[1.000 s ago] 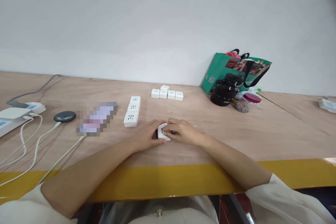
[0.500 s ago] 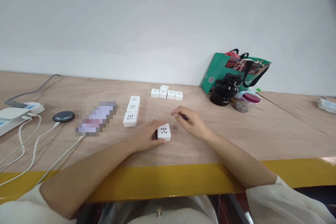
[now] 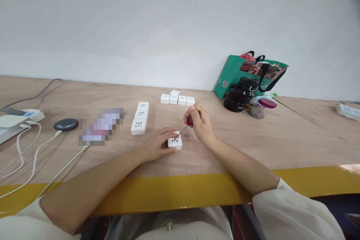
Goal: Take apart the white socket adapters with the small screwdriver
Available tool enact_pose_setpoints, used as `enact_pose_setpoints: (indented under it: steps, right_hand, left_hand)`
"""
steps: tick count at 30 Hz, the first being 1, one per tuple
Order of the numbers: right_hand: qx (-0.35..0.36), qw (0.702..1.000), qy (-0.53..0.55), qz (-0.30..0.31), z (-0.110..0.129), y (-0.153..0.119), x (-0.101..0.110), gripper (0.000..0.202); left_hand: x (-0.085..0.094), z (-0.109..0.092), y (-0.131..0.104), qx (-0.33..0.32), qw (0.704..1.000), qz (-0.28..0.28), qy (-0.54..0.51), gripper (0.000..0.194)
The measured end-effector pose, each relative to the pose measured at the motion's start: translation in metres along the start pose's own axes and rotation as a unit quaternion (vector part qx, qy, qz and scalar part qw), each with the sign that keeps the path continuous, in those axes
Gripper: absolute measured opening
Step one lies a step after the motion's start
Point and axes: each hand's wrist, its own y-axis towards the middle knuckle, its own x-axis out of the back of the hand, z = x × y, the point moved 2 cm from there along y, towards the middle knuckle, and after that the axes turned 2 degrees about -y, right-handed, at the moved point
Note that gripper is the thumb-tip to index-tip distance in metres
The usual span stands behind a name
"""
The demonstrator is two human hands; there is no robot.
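A white socket block lies face up on the wooden table, gripped at its left side between the thumb and fingers of my left hand. My right hand is closed round the red handle of a screwdriver. The thin shaft slants down to the left, and its tip is at the holes in the block's face. Farther left, three more white blocks stand in a column. Several others form a row near the wall.
A green bag, a black flask and a jar with a dark red lid stand at the back right. On the left are a blurred phone, a dark oval device, a power strip and white cables.
My right hand has turned and raised the screwdriver, whose tip has come to the block's face. My left hand still grips the block.
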Motion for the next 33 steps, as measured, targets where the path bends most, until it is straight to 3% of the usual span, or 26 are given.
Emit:
enact_pose_setpoints:
  steps: [9, 15, 20, 26, 33]
  right_hand:
    - [0.010, 1.000, 0.000, 0.004, -0.001, -0.001, 0.001, 0.035]
    - [0.028, 0.999, -0.014, 0.038, 0.000, -0.002, 0.000, 0.037]
    - [0.065, 0.991, -0.043, 0.105, 0.008, -0.005, 0.000, 0.035]
    - [0.081, 0.982, -0.003, 0.171, 0.011, -0.010, 0.001, 0.035]
    - [0.085, 0.962, -0.025, 0.258, 0.026, -0.012, 0.000, 0.038]
  left_hand:
    - [-0.001, 0.002, -0.001, -0.007, 1.000, -0.002, -0.001, 0.040]
    - [-0.001, 0.001, 0.000, -0.007, 1.000, 0.002, 0.003, 0.039]
    - [-0.002, -0.001, -0.001, 0.011, 0.999, 0.036, 0.025, 0.058]
    - [-0.003, -0.003, -0.001, -0.018, 1.000, 0.019, 0.017, 0.048]
    - [-0.005, -0.010, -0.001, -0.005, 1.000, -0.003, 0.021, 0.055]
